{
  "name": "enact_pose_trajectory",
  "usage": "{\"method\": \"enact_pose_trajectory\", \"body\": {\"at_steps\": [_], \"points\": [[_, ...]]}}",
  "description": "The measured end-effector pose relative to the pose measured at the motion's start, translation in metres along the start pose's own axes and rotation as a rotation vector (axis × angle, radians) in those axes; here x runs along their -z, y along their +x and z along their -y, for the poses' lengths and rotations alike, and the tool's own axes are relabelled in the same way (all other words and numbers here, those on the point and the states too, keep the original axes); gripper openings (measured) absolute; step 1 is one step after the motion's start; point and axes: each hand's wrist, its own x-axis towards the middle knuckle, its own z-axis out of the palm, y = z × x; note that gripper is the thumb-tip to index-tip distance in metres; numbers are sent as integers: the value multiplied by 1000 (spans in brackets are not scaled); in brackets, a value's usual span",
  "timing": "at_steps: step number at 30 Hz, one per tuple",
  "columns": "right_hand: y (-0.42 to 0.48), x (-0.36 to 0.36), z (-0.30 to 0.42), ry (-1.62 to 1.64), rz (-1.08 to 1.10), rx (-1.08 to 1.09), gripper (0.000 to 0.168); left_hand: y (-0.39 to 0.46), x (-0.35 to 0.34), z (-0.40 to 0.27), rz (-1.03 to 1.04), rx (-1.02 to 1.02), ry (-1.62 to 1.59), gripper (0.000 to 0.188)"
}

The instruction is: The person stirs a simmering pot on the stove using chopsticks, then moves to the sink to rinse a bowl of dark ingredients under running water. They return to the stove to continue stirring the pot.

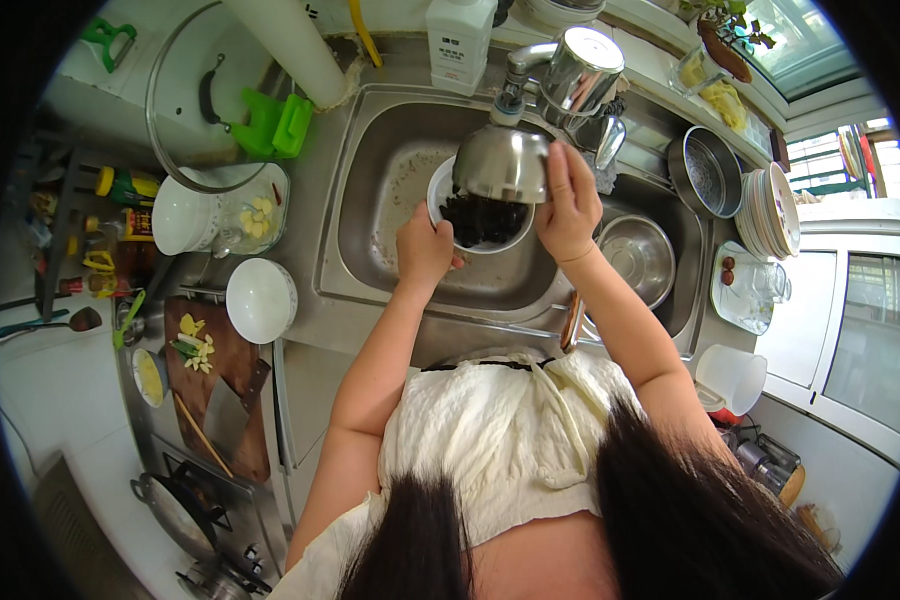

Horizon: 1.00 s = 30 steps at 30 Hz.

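Over the left basin of a steel sink (367, 225), my left hand (426, 247) grips the left rim of a white bowl (436, 184). Dark, wet-looking pieces of food (484, 221) lie in the bowl. My right hand (570, 199) holds a steel bowl (499, 161), tipped with its rim towards me, above the far part of the white bowl. Just beyond the steel bowl is the faucet's outlet (507, 109). The steel bowl hides part of the white bowl and its contents.
A steel basin (637, 259) sits in the right sink. Stacked plates (769, 210) stand farther right. At left are an upright white bowl (261, 300) and a wooden cutting board (187, 315) with a cleaver (226, 420) and cut food. A white bottle (459, 45) stands behind the sink.
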Motion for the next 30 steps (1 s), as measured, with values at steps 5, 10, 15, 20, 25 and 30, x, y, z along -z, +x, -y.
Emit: {"method": "enact_pose_trajectory", "body": {"at_steps": [5,10,15,20,25,30], "points": [[-4,11,12,73,31,-282,54,-1,0,7,-7,-14,-7,22],[-3,15,14,95,0,-354,53,0,-1,6,10,18,-37,22],[1,32,15,323,49,-893,37,4,-3,14,11,23,-98,23],[-9,78,-21,554,-164,-1422,13,0,11,31,-74,36,-213,24],[-53,69,-128,458,-316,-1608,8,1,14,18,-80,25,-178,23],[-58,26,-194,422,-405,-1847,12,2,13,10,-98,0,-196,23]]}}
